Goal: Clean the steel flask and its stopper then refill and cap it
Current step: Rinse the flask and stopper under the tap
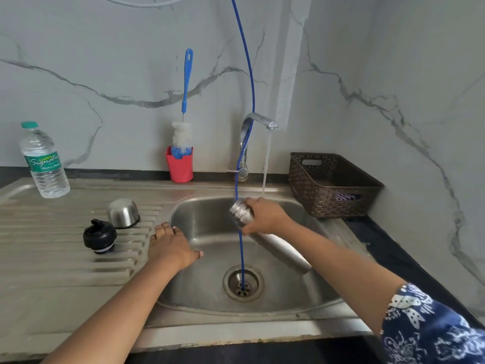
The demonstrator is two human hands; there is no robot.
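Over the sink (315,307), the right hand (265,215) holds the steel flask (278,248) by its neck.
It slants, mouth up-left near the tap (258,122) water, bottom down-right. The left hand (170,245) lies flat on the sink edge. The water bottle (43,160) has a green label that says "Signatu".

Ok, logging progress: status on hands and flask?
Right hand grips steel flask tilted over sink, tap running. Left hand flat on sink rim. Stopper on drainboard. Blue hose hangs across flask.

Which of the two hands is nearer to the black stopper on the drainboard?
Left. The left hand rests on the rim of the sink, just right of the stopper; the right hand is farther right, over the sink, gripping the steel flask.
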